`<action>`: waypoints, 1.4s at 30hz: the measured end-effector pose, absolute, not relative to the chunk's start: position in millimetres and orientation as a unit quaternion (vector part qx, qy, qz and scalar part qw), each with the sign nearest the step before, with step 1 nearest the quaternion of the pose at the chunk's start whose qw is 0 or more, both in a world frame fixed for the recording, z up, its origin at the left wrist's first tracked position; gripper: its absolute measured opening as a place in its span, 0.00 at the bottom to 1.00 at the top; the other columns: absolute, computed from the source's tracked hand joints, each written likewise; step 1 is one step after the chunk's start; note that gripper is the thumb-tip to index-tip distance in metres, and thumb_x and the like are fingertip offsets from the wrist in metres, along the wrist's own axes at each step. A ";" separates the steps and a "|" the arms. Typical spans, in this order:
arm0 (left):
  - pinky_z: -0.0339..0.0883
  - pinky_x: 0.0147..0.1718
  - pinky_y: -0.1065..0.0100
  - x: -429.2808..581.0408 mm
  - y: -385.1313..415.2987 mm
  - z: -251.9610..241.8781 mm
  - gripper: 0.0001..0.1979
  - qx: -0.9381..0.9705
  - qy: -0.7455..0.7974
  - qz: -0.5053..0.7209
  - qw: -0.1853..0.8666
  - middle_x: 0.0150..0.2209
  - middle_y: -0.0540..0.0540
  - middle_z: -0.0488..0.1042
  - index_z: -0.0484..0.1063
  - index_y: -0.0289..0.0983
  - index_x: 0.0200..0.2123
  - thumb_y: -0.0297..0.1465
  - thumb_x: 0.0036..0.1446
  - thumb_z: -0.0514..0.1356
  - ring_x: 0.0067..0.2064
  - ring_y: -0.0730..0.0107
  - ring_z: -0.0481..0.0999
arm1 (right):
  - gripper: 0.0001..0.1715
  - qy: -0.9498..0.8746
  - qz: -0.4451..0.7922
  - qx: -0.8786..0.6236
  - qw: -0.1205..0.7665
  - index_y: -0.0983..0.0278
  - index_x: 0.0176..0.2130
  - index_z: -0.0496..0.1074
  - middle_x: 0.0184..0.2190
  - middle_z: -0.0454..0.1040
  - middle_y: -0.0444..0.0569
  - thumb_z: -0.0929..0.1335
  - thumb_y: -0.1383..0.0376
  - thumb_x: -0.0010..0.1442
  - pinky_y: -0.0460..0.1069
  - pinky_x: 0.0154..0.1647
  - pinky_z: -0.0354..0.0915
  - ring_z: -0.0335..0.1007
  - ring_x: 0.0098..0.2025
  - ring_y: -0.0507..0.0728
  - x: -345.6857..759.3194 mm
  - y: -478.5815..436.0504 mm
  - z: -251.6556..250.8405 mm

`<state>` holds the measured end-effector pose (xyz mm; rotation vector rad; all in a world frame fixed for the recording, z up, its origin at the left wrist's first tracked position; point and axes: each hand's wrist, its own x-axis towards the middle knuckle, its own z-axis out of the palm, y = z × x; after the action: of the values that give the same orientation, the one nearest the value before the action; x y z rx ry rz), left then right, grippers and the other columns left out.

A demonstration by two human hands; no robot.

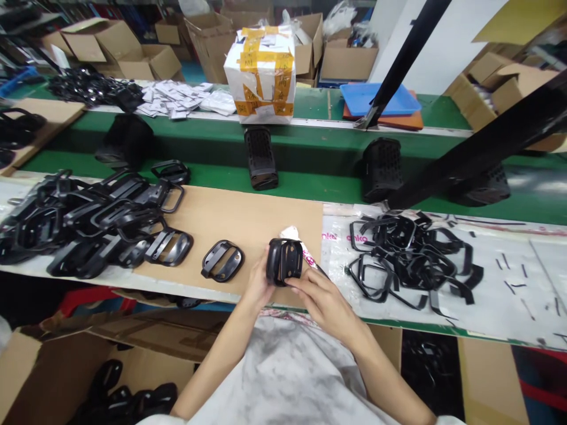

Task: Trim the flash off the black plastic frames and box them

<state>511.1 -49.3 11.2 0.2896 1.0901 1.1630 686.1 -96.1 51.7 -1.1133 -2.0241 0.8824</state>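
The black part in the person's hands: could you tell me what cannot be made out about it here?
- Head view: the near side of the black part is hidden by the left hand and right hand.
- The white item behind it is mostly covered by the part.
- The pink print on it is too small to read.

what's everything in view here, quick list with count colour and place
black plastic part: one, black, held in both hands over the cardboard sheet
oval frame: one, black, on the cardboard sheet, left of the hands
pile of frames: many, black, left on the bench
thin trim rings: many, black, right on clear plastic
mesh housings: several, black, on the green belt
taped box: one, white with yellow tape, behind the belt
blue tray: one, far right of the box
cardboard boxes: several, brown, at the back
left hand: on the part's left side
right hand: on its lower right
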 end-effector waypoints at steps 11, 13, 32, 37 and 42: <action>0.69 0.29 0.69 512.4 -54.6 15.2 0.29 0.143 0.489 0.509 0.693 0.26 0.49 0.78 0.79 0.35 0.31 0.56 0.45 0.75 0.27 0.70 0.75 | 0.23 -0.789 0.352 -0.453 0.218 0.56 0.63 0.73 0.53 0.75 0.55 0.61 0.70 0.75 0.63 0.63 0.70 0.71 0.59 0.64 679.1 -96.5 64.9; 0.67 0.29 0.71 513.7 -55.6 12.8 0.28 0.137 0.486 0.512 0.695 0.27 0.51 0.77 0.79 0.35 0.32 0.55 0.47 0.75 0.28 0.71 0.74 | 0.22 -0.791 0.359 -0.449 0.210 0.58 0.62 0.73 0.52 0.74 0.56 0.60 0.70 0.75 0.63 0.63 0.70 0.70 0.59 0.64 678.9 -96.2 65.5; 0.60 0.28 0.73 522.6 -75.1 30.4 0.29 0.250 0.465 0.424 0.736 0.30 0.52 0.74 0.77 0.35 0.40 0.55 0.52 0.73 0.27 0.75 0.67 | 0.26 -0.536 0.438 -0.503 0.517 0.52 0.65 0.66 0.61 0.69 0.51 0.70 0.57 0.72 0.54 0.58 0.69 0.71 0.58 0.60 689.2 -95.4 28.0; 0.61 0.28 0.71 527.3 -81.6 28.1 0.32 0.252 0.471 0.421 0.733 0.27 0.52 0.71 0.76 0.34 0.36 0.60 0.53 0.69 0.28 0.74 0.66 | 0.22 -0.552 0.510 -0.473 0.460 0.54 0.64 0.70 0.61 0.73 0.51 0.64 0.51 0.76 0.56 0.69 0.62 0.69 0.65 0.62 688.3 -100.7 30.6; 0.66 0.34 0.70 524.2 -80.1 23.1 0.29 0.238 0.472 0.417 0.739 0.34 0.48 0.78 0.79 0.33 0.39 0.56 0.53 0.72 0.34 0.69 0.74 | 0.22 -0.540 0.500 -0.490 0.468 0.56 0.58 0.75 0.56 0.77 0.51 0.64 0.49 0.75 0.56 0.65 0.65 0.73 0.61 0.63 682.2 -99.1 33.3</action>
<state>524.2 -80.1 23.1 0.5217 1.0355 0.9156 682.2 -99.1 33.3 -1.2008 -1.3246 1.2261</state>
